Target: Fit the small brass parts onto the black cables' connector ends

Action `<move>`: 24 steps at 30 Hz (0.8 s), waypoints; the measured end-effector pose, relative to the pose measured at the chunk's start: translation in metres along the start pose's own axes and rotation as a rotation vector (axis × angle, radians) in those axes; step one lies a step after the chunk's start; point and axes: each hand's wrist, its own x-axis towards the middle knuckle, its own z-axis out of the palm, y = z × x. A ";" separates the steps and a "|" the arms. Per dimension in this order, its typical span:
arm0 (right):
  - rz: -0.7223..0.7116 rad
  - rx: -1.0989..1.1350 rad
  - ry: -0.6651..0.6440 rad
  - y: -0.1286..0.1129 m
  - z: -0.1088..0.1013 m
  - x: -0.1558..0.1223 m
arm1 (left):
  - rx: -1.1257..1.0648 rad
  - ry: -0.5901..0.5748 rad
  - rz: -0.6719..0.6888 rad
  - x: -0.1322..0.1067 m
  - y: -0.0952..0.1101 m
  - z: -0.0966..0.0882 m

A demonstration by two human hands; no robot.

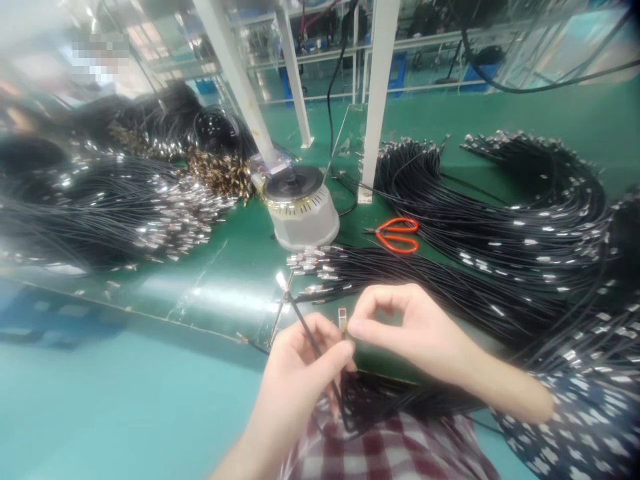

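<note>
My left hand (300, 370) is closed around a thin black cable (305, 330) whose metal connector tip (281, 280) points up and to the left. My right hand (415, 330) pinches a small metal connector piece (343, 319) between thumb and forefinger, right beside the left hand. Both hands hover over the near edge of the green bench (215, 293). More black cables run down over my lap (380, 407). A bundle of cables with silver tips (320, 263) lies just beyond my hands.
A white round device with a black top (301, 210) stands mid-bench. Orange-handled scissors (397, 235) lie to its right. Big coils of black cables (520, 220) fill the right side, and heaps with silver and gold connectors (150, 207) the left. White frame posts (377, 87) rise behind.
</note>
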 end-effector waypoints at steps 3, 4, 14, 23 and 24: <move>-0.004 -0.008 0.008 0.000 0.000 -0.001 | -0.012 -0.011 0.007 0.001 -0.001 -0.001; -0.003 -0.005 0.007 0.000 0.000 -0.001 | -0.013 -0.020 0.004 0.002 -0.001 -0.002; -0.016 0.003 0.004 -0.002 0.002 0.002 | 0.008 -0.043 0.013 0.002 -0.001 -0.003; 0.002 0.083 -0.002 0.001 0.008 0.003 | 0.003 -0.053 0.081 0.001 -0.007 -0.002; -0.009 0.083 -0.009 0.002 0.008 0.004 | -0.016 -0.059 0.077 0.002 -0.007 -0.003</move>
